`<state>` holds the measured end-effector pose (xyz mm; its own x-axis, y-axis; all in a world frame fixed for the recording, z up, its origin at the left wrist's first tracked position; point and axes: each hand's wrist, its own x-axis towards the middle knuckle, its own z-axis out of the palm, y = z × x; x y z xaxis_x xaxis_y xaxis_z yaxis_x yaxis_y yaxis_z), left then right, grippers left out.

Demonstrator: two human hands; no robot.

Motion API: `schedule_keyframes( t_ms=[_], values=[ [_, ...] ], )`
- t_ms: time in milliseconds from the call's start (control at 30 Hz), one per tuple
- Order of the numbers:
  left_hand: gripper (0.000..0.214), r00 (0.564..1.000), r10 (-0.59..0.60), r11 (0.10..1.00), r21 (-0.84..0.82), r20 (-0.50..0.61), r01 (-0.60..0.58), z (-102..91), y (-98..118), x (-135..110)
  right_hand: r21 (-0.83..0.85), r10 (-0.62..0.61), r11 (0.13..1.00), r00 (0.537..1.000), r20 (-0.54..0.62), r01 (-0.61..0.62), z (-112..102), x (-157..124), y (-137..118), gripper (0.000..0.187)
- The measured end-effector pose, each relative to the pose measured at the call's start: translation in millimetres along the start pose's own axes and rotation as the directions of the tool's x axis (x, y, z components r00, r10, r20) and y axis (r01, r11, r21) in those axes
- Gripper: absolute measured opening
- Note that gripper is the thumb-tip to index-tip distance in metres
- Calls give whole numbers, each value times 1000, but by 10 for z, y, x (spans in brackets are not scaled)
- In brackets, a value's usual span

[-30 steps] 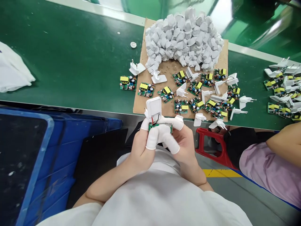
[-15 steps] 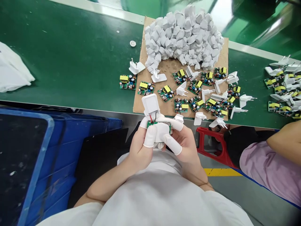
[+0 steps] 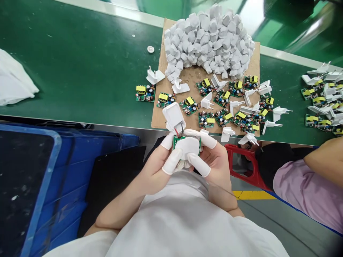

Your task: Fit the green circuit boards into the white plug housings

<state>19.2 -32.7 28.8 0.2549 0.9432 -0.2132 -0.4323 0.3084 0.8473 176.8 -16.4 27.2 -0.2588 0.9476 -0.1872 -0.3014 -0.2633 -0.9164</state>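
Both my hands wear white finger cots and hold one green circuit board in front of my chest. My left hand grips its left side, with the thumb on a white putty-like piece that lies flattened over the board. From the right, my right hand grips the board, its thumb also on the white piece. A white plug housing hangs off the board's far side by a red and a black wire. The fingers underneath are mostly hidden.
A cardboard sheet on the green table carries a heap of white lumps and several circuit boards with plug housings. More boards lie at the right. Blue crates stand at left; a person sits at right near a red stool.
My hands and the board have shifted slightly right. The thumbs have moved lower on the white piece, so more of it shows. The plug housing has tilted a little.
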Motion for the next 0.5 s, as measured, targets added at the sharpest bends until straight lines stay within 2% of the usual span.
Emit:
schedule_keyframes(
  t_ms=[67, 167, 300, 400, 500],
  values=[
    [58, 999, 17, 1000, 11, 46, -17, -22, -17, -6, 21, -29, 999, 1000, 3, 29, 12, -10, -7, 39],
    [52, 991, 48, 992, 111, 123, -62, -64, -40, -15, 38, -68, 997, 998, 3, 68, 3, -16, 8, 37],
    [46, 988, 83, 968, 224, 131, -111, -88, -65, -13, -24, -44, 999, 995, -91, 42, -20, 0, 53, 27],
    [44, 989, 87, 971, 210, 117, -111, -82, -75, -5, -28, -21, 999, 997, -71, 19, -32, 19, 66, 32],
    [49, 984, 79, 982, 159, 158, -104, -51, -74, 10, -39, -26, 999, 998, -56, 24, -26, 26, 47, 33]
  ],
)
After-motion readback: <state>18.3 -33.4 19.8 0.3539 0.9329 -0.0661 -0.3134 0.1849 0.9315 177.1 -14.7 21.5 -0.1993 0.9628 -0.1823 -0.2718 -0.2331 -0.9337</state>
